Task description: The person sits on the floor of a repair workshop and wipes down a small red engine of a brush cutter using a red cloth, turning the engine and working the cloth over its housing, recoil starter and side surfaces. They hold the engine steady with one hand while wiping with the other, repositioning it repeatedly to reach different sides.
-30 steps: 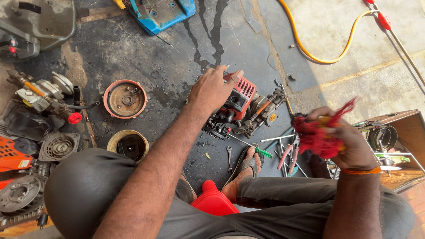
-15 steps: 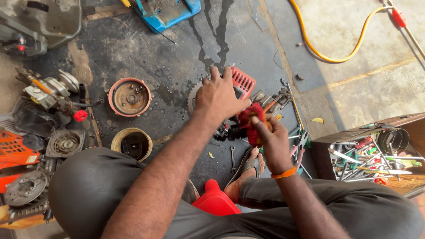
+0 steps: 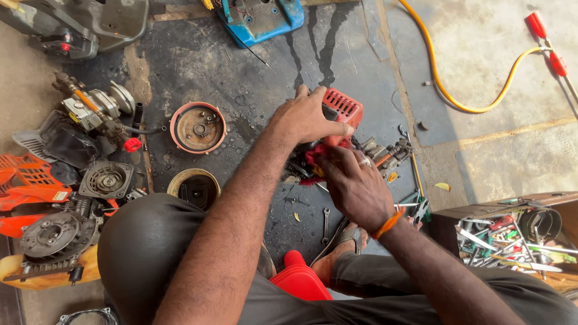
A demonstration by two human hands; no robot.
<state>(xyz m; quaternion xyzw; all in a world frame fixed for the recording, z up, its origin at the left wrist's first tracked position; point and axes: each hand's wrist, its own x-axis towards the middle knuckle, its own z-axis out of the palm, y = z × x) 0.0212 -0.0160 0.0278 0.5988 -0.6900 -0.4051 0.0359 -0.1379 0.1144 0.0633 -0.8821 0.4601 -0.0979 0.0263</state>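
While the left hand [image 3: 307, 117] lies spread over the red engine cover [image 3: 342, 107] near the middle of the dark floor mat [image 3: 198, 66], the right hand [image 3: 352, 183] presses a red rag [image 3: 316, 157] against the small engine [image 3: 385, 155] just below it, fingers curled around the cloth. A round flywheel housing [image 3: 198, 127] sits well to the left.

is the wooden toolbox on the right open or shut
Open. The wooden toolbox at the right edge shows no lid over it, and the wrenches and other tools heaped inside are plainly visible from above.
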